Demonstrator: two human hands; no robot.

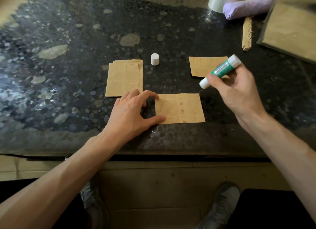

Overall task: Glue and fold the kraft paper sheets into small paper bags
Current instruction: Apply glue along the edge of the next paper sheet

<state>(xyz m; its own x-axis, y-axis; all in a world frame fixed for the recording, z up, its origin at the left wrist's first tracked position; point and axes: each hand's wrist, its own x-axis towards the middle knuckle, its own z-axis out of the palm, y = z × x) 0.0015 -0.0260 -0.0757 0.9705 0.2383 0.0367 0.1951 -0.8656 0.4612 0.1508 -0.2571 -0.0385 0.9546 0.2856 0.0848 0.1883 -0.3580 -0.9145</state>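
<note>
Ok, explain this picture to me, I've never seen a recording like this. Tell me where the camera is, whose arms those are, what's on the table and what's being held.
There is no machine here. A person wears a wide-angle camera on the head, so you see what they see, looking forward and down; their shoes show below the table edge. On the dark speckled table lie a stack of kraft sheets, a single printed sheet right in front of the person, and another kraft piece farther back on the right. The left hand steadies that single sheet at its left edge with thumb and fingertip. The right hand grips a green glue stick above the table. A small white cap stands beside the stack.
</note>
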